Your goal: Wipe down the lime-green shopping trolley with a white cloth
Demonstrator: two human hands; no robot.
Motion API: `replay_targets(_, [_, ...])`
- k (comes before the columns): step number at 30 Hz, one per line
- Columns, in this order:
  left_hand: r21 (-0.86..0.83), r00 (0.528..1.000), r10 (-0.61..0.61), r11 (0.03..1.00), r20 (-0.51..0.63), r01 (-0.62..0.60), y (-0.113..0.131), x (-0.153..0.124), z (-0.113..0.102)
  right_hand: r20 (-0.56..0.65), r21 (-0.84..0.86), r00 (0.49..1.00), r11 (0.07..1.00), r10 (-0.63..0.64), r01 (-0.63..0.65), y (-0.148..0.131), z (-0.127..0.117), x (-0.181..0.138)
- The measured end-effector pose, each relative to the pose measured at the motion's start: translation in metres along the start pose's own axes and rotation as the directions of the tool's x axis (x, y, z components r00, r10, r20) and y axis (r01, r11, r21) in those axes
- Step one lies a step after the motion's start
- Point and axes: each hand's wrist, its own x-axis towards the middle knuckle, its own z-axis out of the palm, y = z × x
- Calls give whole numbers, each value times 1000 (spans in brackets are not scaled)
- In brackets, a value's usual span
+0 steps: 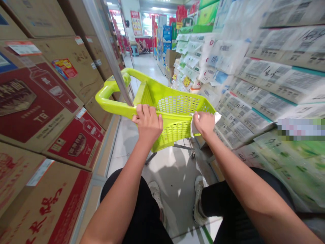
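Observation:
A lime-green plastic shopping cart [175,125] stands sideways in front of me, its handle loop at the left end. My left hand [148,123] is closed over the near rim of its basket, close to the handle, with the thumb toward the right. Farther right along the same rim, my right hand [205,122] is closed on a white cloth [194,128], which is pressed against the rim and sticks out on both sides of the fingers. Part of the cloth is hidden under the palm. No goods show inside the basket.
Stacked cardboard boxes [83,139] line the left, beside a metal post [109,51] rising by the cart handle. Packs of tissue [254,88] are piled at the right. Tiled floor [149,64] runs down the aisle, where a person [130,32] is near a blue stool [134,50].

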Motion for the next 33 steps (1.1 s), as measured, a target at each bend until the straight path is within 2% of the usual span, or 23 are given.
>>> replay_targets(3, [-5,1000,25,1000,15,-25,13,-2,2,-18,61,999,997,-49,50,-66,-5,-2])
replay_targets(5, [-26,1000,23,999,-2,-23,16,-3,3,-52,160,987,975,-149,155,-106,-10,-4])
replay_targets(7, [-44,1000,8,999,-28,-9,13,-2,4,-70,223,973,947,-222,232,-127,-13,-6])
replay_targets(8, [-51,999,4,999,-37,-6,9,-1,4,-73,237,965,935,-252,262,-129,-13,-7])
replay_targets(11, [-62,999,21,998,-41,-23,-8,3,3,-73,197,960,939,-272,281,-101,-5,-8])
replay_targets(15, [-64,999,17,998,-36,-20,-29,10,1,-90,42,977,979,-195,199,-23,15,-7])
replay_targets(18, [-81,1000,24,996,-17,-26,-33,11,0,-106,-18,989,995,-103,102,27,24,-5])
replay_targets(21, [-91,1000,2,996,-7,-3,-25,10,1,-167,-1,986,1000,8,-8,43,27,-4])
replay_targets(23, [-83,999,-41,996,-15,40,-15,8,2,-211,15,976,999,54,-52,30,28,-6])
replay_targets(25, [-67,996,-86,994,-23,85,-5,7,3,-228,27,973,999,41,-36,-1,27,-11])
replay_targets(30, [-37,991,-122,992,-50,121,2,5,2,-192,133,963,967,-191,218,-101,12,-33])
replay_targets(32, [-34,992,-116,993,-46,114,-5,4,0,-166,184,952,941,-256,284,-120,4,-38])
replay_targets(33, [-32,994,-106,994,-38,104,-10,4,-2,-141,191,943,926,-301,325,-120,2,-39])
